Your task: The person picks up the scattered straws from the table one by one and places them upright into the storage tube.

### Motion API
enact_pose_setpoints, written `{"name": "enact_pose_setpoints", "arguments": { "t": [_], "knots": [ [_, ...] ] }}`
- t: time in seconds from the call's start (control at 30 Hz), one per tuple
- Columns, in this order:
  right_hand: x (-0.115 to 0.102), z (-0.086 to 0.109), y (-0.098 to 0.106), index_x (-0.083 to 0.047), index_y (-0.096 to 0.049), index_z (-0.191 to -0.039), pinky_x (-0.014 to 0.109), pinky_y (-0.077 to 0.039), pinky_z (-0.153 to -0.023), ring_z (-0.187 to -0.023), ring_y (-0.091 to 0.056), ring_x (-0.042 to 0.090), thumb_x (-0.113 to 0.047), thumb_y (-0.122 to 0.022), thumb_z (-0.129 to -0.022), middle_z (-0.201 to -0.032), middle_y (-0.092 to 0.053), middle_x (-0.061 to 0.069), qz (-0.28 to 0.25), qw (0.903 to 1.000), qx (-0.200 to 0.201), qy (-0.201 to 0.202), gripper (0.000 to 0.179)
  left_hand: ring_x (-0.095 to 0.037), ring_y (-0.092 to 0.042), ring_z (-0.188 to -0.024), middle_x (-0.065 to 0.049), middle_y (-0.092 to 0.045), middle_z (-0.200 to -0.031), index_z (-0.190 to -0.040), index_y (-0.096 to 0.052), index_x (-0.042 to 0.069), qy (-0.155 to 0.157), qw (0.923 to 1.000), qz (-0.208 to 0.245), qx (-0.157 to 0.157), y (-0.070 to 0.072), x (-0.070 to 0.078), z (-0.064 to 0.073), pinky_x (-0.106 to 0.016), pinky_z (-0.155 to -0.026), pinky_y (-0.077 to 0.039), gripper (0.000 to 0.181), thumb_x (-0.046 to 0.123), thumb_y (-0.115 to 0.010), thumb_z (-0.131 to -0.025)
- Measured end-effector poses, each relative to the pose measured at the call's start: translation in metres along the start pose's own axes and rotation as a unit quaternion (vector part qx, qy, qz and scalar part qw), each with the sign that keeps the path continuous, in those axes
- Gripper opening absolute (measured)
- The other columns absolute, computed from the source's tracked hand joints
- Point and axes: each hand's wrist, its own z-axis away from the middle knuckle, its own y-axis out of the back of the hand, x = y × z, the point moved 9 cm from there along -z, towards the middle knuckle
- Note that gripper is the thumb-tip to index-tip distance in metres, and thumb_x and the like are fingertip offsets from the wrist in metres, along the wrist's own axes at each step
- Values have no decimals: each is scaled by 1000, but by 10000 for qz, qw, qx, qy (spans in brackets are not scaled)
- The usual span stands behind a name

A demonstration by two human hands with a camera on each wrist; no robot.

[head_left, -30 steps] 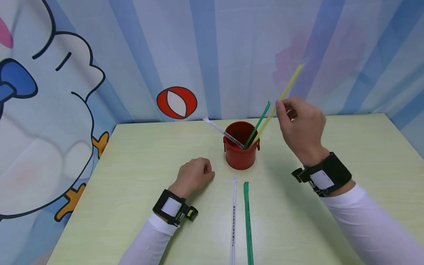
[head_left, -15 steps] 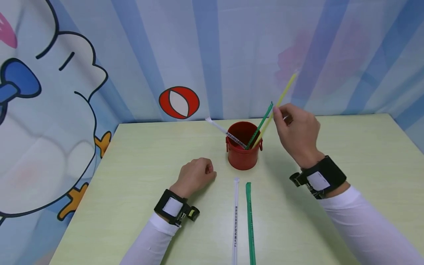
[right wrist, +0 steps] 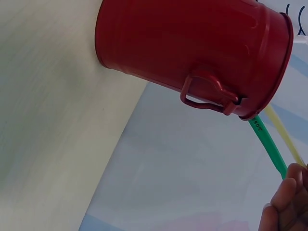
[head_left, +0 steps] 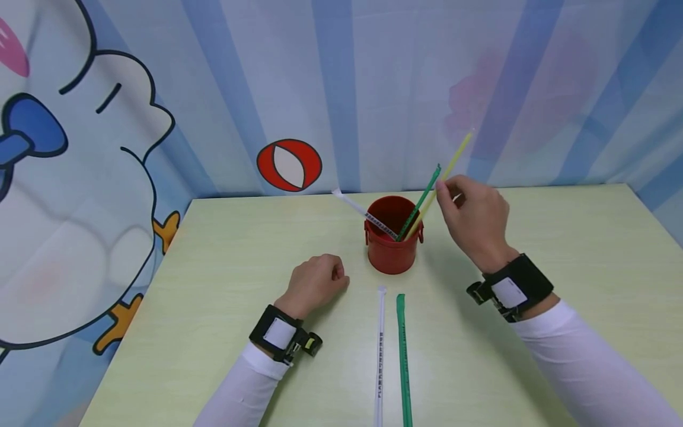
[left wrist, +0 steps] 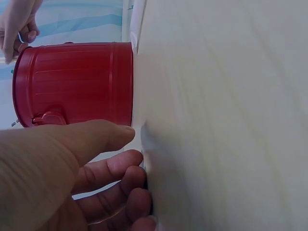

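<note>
My right hand [head_left: 475, 220] pinches a long yellow drinking straw [head_left: 460, 149] between thumb and fingertips. The straw slants, its lower end inside a red metal bucket [head_left: 392, 256] with small side handles. A green wrapped straw [head_left: 428, 191] and a white wrapped straw [head_left: 353, 204] lean out of the same bucket, to the right and the left. On the table left of the bucket rests my left hand [head_left: 316, 283], fingers loosely curled and holding nothing. In the left wrist view, its thumb [left wrist: 108, 134] and fingers appear in front of the bucket.
Nearer me on the table [head_left: 229, 332] lie a white straw [head_left: 380, 350] with printed lettering and a green straw [head_left: 404, 362], side by side. Behind the table hangs a blue striped cloth backdrop [head_left: 384, 95] with cartoon pictures.
My right hand has moved down and left with the yellow straw, which now sits lower in the bucket. The left hand stays in place while the head view shifts slightly.
</note>
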Motion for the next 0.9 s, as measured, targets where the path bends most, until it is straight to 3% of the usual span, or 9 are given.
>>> {"name": "enact_pose_setpoints", "arguments": {
  "t": [0.43, 0.9],
  "knots": [
    [5, 1, -5, 0, -73, -94, 32, -36, -52, -60, -65, 30, -22, -60, -101, -78, -73, 17, -1, 9997, -189, -128, 26, -14, -52, -63, 2, -55, -67, -76, -63, 15, -32, 9999, -108, 66, 1, 0, 0, -26, -56, -37, 19, 20, -71, -93],
    [14, 12, -5, -3, -72, -90, 35, -40, -59, -67, -63, 29, -27, -55, -98, -75, -71, 15, 110, 9964, -672, -503, 31, -14, -52, -64, 2, -56, -67, -77, -63, 14, -44, 9999, -90, 88, 0, 0, 0, -26, -56, -37, 19, 21, -72, -93]
  ]
}}
